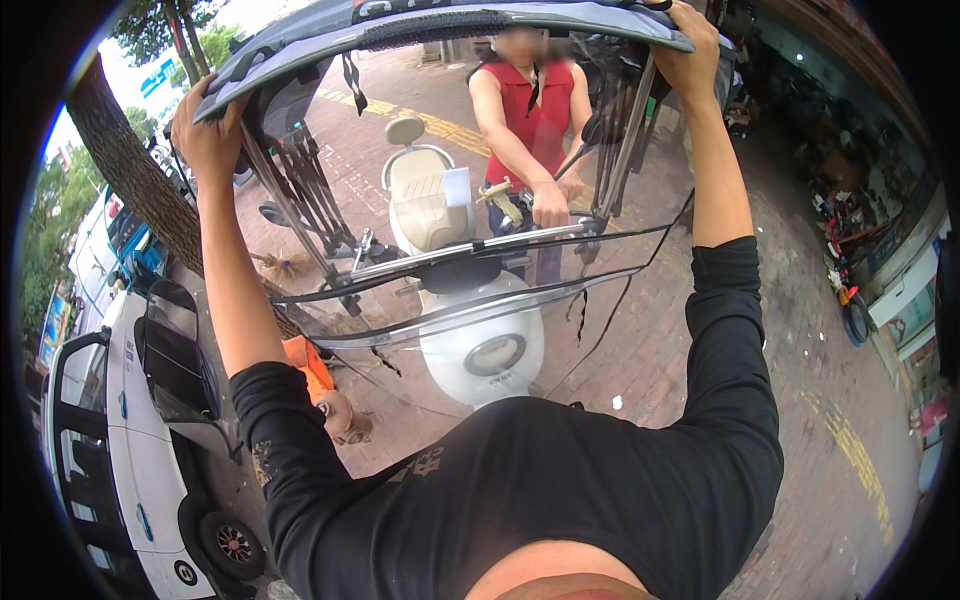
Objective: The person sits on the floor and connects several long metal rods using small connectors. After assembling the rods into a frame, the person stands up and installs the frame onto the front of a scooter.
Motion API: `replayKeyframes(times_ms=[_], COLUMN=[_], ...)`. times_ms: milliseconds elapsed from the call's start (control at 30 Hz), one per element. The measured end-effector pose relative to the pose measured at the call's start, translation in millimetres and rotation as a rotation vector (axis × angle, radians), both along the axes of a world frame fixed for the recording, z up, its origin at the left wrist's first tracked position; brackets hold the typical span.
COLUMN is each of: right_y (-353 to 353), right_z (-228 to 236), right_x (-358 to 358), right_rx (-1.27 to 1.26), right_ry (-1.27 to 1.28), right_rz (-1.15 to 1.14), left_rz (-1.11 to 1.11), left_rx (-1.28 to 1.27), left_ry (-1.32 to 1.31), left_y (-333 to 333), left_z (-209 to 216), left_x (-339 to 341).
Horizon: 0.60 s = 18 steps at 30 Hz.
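Both my arms are raised to a scooter canopy (440, 38) with a grey-blue fabric edge. At its left corner, my left hand (208, 138) is closed around the edge. My right hand (688, 62) grips the opposite corner, its fingers wrapped over the rim. A clear windshield sheet (400, 290) with dark edging hangs below the canopy, in front of me. Through it shows a white scooter (480, 345) with a beige seat (425, 195) and round headlight. Metal support poles (625, 130) run down from the canopy on both sides.
A person in a red sleeveless top (535, 115) stands beyond the windshield, hands near the handlebar. On the left are a parked white car (150, 420), a tree trunk (130, 160) and an orange object (308, 365) beside a hydrant-like post. A cluttered shopfront (850, 230) lines the right.
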State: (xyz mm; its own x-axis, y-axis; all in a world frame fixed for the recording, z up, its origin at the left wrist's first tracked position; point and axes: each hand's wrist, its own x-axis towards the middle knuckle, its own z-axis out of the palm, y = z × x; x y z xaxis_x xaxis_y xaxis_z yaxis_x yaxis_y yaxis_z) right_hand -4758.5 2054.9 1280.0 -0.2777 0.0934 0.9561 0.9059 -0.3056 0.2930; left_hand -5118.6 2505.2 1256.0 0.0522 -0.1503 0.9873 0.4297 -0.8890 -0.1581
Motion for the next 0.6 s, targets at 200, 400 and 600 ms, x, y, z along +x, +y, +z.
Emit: replayKeyframes(times_ms=[200,400,600], right_y=[-2,-3,-15], right_z=[-6,-6,-21], right_x=[2,4,6], right_rx=[0.024,-0.011,-0.064], right_ry=[0.006,0.051,0.108], right_rz=[-0.035,-0.035,-0.002], left_rz=[-0.032,-0.056,-0.122], left_rx=[0.025,0.051,-0.001], left_ry=[-0.002,0.021,-0.067], left_y=[-3,-12,-33], left_z=[1,-1,-15], left_x=[10,10,17])
